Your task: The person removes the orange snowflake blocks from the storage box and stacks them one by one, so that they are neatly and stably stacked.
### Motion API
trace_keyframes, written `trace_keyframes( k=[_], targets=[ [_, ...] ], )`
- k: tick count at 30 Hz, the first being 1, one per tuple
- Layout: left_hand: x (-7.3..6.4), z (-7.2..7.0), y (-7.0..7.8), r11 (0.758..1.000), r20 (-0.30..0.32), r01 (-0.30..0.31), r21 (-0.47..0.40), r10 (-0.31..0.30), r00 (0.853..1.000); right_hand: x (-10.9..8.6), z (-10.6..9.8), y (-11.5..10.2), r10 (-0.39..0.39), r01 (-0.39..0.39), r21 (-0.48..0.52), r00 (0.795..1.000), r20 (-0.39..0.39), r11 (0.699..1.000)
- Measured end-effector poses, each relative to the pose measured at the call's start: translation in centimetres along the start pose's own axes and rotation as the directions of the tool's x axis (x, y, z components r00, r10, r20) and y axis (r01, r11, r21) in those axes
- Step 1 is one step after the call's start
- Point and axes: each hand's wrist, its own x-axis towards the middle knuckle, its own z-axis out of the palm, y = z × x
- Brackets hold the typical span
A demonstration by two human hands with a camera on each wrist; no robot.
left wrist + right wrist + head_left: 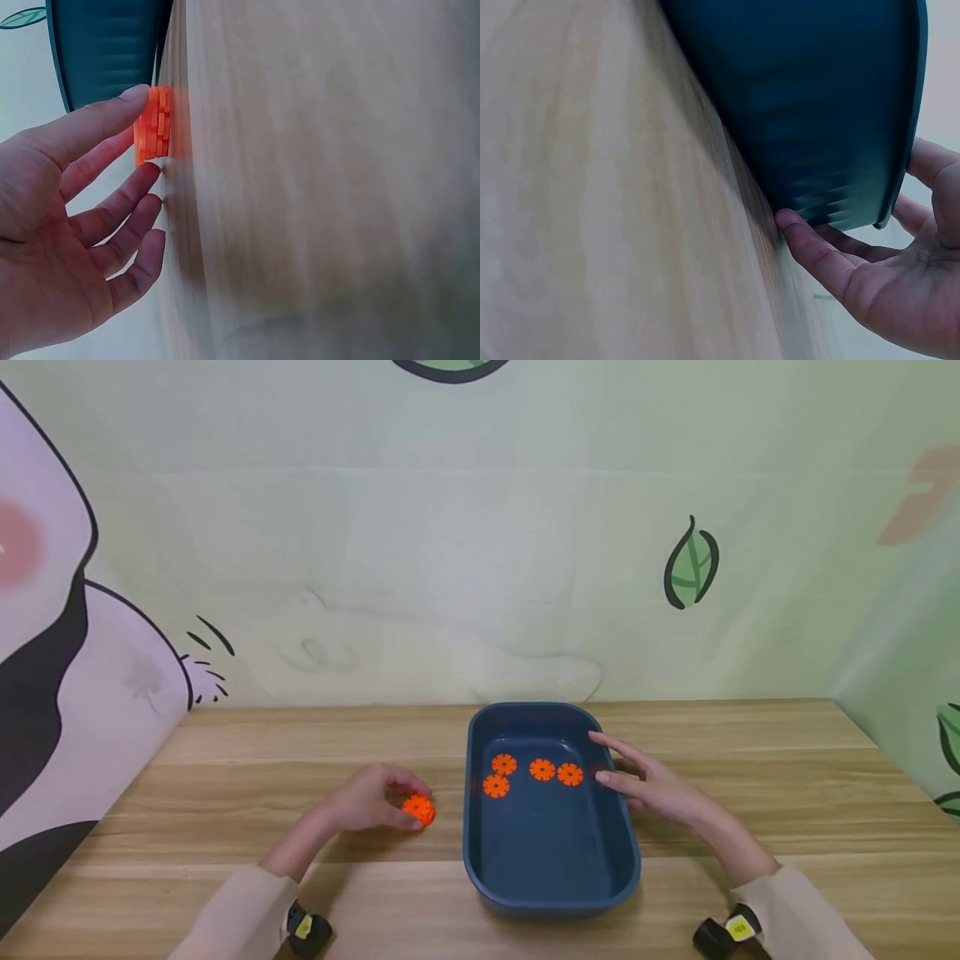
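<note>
In the head view my left hand is over the tabletop, left of a dark blue plastic tray. It pinches a small stack of orange notched discs between thumb and forefinger; the left wrist view shows the stack edge-on, several layers thick, close at the wood. Its other fingers are spread loosely beneath. My right hand rests at the right side of the tray. Thumb and forefinger lie at the rim, while other fingers touch the outer wall low down, fairly straight.
Several single orange discs lie flat on the tray floor, toward its far half. The wood-grain table runs back to a pale green wall with cartoon prints. Each wrist carries a black strapped camera.
</note>
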Motion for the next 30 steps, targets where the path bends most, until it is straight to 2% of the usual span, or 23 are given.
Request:
trace_keyframes(
  k=[7, 13, 17, 23, 30],
  targets=[
    [-0.1, -0.2, 0.3, 1.0, -0.001, 0.001, -0.015, -0.001, 1.0, -0.1, 0.0, 0.0, -0.013, 0.013, -0.013, 1.0, 0.002, 1.0],
    [-0.3, -0.2, 1.0, 1.0, -0.074, 0.002, -0.015, -0.003, 0.997, -0.1, 0.0, -0.1, -0.011, 0.011, -0.023, 1.0, -0.002, 1.0],
    [-0.4, -0.2, 1.9, 0.998, -0.124, -0.034, -0.049, 0.028, 0.992, -0.1, 0.0, -0.1, -0.014, 0.014, -0.02, 1.0, -0.002, 1.0],
    [-0.2, 0.2, 3.6, 0.991, -0.193, -0.062, -0.115, 0.039, 0.98, -0.2, -0.1, -0.2, -0.009, 0.009, -0.029, 1.0, -0.009, 1.0],
    [0.7, 1.0, 5.2, 0.977, -0.275, -0.101, -0.186, 0.047, 0.96, -0.2, -0.1, -0.1, -0.005, 0.005, -0.029, 1.0, -0.006, 1.0]
  ],
)
